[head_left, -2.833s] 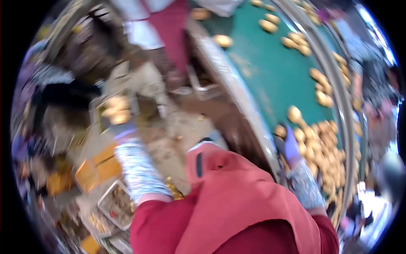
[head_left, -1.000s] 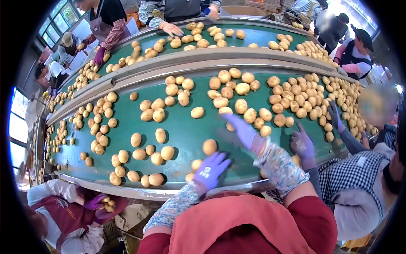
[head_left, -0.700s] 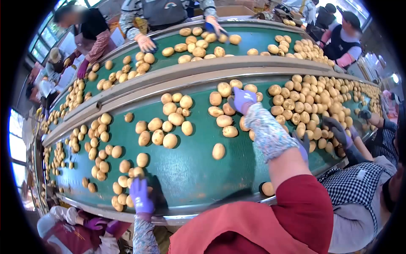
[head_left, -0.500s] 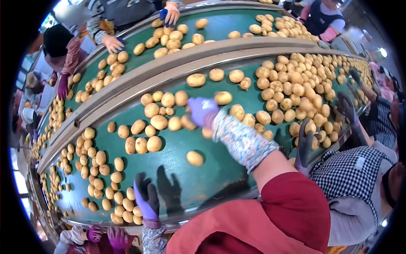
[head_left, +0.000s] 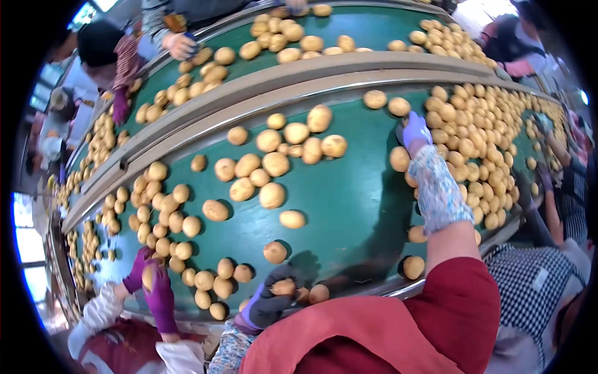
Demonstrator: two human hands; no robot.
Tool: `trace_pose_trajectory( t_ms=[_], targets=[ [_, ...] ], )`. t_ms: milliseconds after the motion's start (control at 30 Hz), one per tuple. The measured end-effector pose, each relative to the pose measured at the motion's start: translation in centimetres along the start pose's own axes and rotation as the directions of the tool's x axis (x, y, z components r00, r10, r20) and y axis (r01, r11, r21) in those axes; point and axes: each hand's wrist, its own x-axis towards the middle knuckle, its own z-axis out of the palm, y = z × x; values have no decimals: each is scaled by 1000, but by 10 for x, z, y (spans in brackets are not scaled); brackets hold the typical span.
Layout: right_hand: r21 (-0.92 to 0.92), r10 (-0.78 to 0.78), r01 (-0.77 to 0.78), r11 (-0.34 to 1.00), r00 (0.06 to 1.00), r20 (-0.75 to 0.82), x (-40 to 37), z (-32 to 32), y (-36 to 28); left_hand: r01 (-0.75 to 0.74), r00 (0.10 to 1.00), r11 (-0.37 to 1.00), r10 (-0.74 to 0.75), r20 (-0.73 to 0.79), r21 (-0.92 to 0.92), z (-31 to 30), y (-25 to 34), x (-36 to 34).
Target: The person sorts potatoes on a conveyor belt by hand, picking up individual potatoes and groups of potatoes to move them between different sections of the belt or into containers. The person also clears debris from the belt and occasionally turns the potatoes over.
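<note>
My left hand [head_left: 269, 300], in a purple glove with a dark grey palm, is at the belt's near edge. Its fingers curl round a potato [head_left: 284, 287]. Two more potatoes lie just right of it. My right hand [head_left: 415, 132], gloved the same way, reaches far across the green belt [head_left: 349, 218] to the left edge of a big potato pile [head_left: 464, 146]. Its back faces me and its fingers are mostly hidden. A single potato [head_left: 399, 106] lies just beyond its fingertips, and another potato [head_left: 399, 159] is beside its wrist.
At left, a co-worker's purple-gloved hands [head_left: 152, 280] hold a potato over the near edge. A metal divider [head_left: 261, 84] separates a second belt, where other people work. Someone in a checked apron [head_left: 529, 293] stands at my right. Loose potatoes [head_left: 274, 164] are grouped mid-belt.
My right hand has moved right from the mid-belt potatoes to the big pile. My left hand, open before, has moved right and closed on a potato. The left co-worker's hands reached over the belt.
</note>
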Motion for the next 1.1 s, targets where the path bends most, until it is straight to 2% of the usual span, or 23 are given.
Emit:
trace_pose_trajectory(
  t_ms=[67,100,167,200,233,267,300,367,500,533,600,633,667,700,767,800,833,867,900,933,967,1033,1100],
  targets=[
    [434,-53,12,901,995,82,-44,0,-26,39,995,987,-53,-84,-158,-5,-1,-5],
    [744,-151,46,667,986,74,-56,42,-18,-12,995,959,-15,-94,-283,-14,-4,-7],
    [606,-385,424,673,901,-203,-164,17,-80,-215,964,912,141,-223,-350,-28,-3,-4],
    [957,-415,5,291,902,121,-206,39,-100,-366,900,905,285,-330,-216,-40,-8,1],
    [851,-401,-513,-115,808,433,-247,61,-121,-455,831,883,374,-413,-116,-53,-15,7],
    [925,-634,-339,172,681,367,-296,29,-144,-390,897,732,164,-411,-559,-9,36,-1],
    [893,-790,372,252,612,-32,-320,-4,-168,-413,900,709,223,-374,-572,-41,28,-4],
    [494,-869,839,231,406,-284,-318,-30,-188,-463,860,677,185,-476,-573,-73,21,-17],
    [95,-417,577,811,684,-599,-173,29,-180,-472,880,666,322,-349,-578,-81,27,-70],
    [566,-357,460,685,888,-290,-128,47,-169,-499,866,683,369,-338,-533,-86,19,-86],
    [285,-435,522,804,843,-318,-126,75,-156,-537,810,810,419,-411,-233,-111,-8,-102],
    [405,-499,502,764,858,-123,-140,71,-171,-474,830,870,391,-397,-133,-115,-6,-111],
    [506,-563,452,735,823,82,-158,70,-185,-376,920,650,179,-348,-660,-114,-9,-118],
    [650,-612,423,632,787,84,-196,69,-202,-299,953,772,210,-219,-560,-117,-3,-118],
    [720,-708,388,575,677,201,-248,70,-224,-240,964,937,261,51,-252,-123,8,-118],
    [664,-746,425,615,588,314,-261,68,-232,44,985,991,-23,169,-123,-134,23,-116],
    [751,-752,204,628,408,518,-274,55,-246,1,995,981,-20,98,192,-131,21,-116],
    [789,-881,397,470,260,394,-277,45,-262,-17,999,870,1,33,492,-125,19,-108],
    [780,-863,390,489,344,369,-276,29,-278,-223,974,711,189,124,667,-115,27,-106],
    [772,-836,379,511,427,344,-272,20,-292,431,836,603,11,-548,671,-88,-23,-107],
    [926,-789,44,374,540,293,-254,23,-303,289,914,646,34,-405,706,-99,-20,-111],
    [973,-650,156,168,760,-10,-204,44,-314,-14,991,716,104,-87,698,-131,1,-122],
    [825,-572,452,339,795,-201,-206,58,-328,-315,947,744,210,241,589,-164,28,-132]
  ],
)
